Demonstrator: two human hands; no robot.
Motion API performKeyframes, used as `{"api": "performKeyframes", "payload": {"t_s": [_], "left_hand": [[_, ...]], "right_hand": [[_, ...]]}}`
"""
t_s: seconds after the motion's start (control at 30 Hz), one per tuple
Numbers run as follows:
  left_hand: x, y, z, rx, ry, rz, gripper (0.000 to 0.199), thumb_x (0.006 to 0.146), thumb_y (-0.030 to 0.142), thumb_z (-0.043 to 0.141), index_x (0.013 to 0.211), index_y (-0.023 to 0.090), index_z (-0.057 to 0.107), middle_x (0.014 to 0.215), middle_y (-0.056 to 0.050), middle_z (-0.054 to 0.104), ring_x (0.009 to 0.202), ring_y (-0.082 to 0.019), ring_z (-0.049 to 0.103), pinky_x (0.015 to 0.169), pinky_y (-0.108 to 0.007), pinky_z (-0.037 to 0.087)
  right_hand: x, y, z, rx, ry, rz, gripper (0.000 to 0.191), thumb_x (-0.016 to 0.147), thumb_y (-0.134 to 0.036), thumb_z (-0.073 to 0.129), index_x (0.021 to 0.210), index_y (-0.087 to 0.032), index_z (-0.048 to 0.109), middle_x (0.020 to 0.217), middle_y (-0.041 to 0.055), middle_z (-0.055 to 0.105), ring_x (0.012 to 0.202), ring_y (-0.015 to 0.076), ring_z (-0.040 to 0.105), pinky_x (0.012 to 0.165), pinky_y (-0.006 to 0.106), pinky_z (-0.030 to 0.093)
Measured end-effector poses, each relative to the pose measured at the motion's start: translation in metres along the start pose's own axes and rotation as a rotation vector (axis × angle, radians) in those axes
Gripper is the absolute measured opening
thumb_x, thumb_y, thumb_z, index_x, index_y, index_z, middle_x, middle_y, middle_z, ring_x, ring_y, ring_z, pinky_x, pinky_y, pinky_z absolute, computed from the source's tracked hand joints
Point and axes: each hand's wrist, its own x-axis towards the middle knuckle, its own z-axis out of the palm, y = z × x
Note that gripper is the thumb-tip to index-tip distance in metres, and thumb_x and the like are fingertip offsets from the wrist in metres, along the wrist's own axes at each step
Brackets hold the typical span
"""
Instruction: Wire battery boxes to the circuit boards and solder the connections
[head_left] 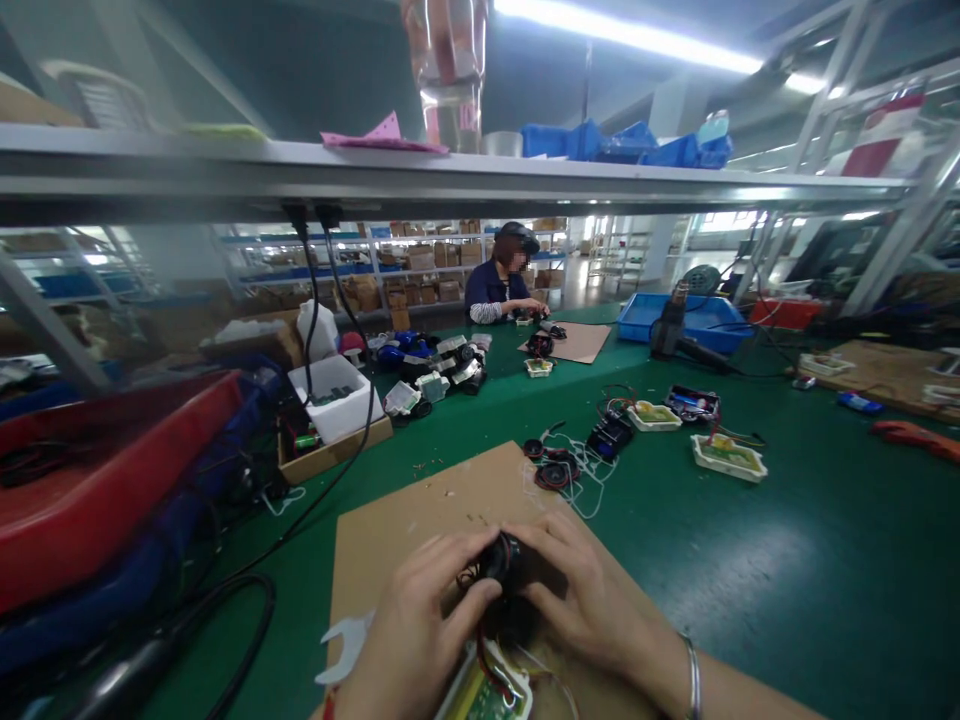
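My left hand (416, 640) and my right hand (577, 590) close from both sides around a small black round component (504, 560), with thin dark and red wires trailing from it. Both hands are over a brown cardboard sheet (427, 520). Just below them, at the bottom edge of the view, lies a white housing with a green circuit board (486, 692), partly cut off. A white wrench-shaped piece (345, 647) sticks out beside my left hand. Part of the black component is hidden by my fingers.
Round black speakers (556, 466), wired modules and white housings (727, 458) lie on the green bench mat (750, 600). A co-worker (499, 285) works across the bench. A blue crate (682, 320) stands beyond, and a metal shelf (450, 170) crosses overhead.
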Motion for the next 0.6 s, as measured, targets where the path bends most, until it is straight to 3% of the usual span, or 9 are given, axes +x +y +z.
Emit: {"api": "performKeyframes", "payload": {"t_s": [0.2,0.43,0.6], "left_hand": [[0.001,-0.008,0.000,0.073,-0.007,0.269,0.038,0.090,0.011,0.044,0.122,0.031,0.051,0.128,-0.001,0.057,0.117,-0.013,0.054,0.097,-0.027,0.047],[0.000,0.002,-0.004,0.012,-0.049,0.089,0.026,0.087,0.022,0.055,0.111,0.032,0.055,0.126,0.000,0.058,0.115,-0.016,0.055,0.099,-0.032,0.046],[0.001,0.001,-0.003,-0.075,-0.078,0.189,0.023,0.089,0.012,0.046,0.102,0.028,0.056,0.122,0.000,0.059,0.115,-0.012,0.054,0.099,-0.027,0.044]], "right_hand": [[0.000,0.001,-0.001,-0.009,-0.033,0.001,0.054,0.078,-0.013,0.060,0.130,-0.027,0.050,0.099,0.0069,0.056,0.092,0.0232,0.051,0.082,0.042,0.045],[-0.002,-0.001,0.000,0.011,-0.055,0.008,0.046,0.079,-0.016,0.061,0.123,-0.023,0.054,0.100,0.0073,0.056,0.094,0.0233,0.049,0.085,0.042,0.043],[0.000,-0.003,-0.001,-0.005,-0.067,0.014,0.044,0.077,-0.015,0.062,0.121,-0.022,0.056,0.099,0.0074,0.056,0.093,0.0230,0.050,0.082,0.040,0.043]]}}
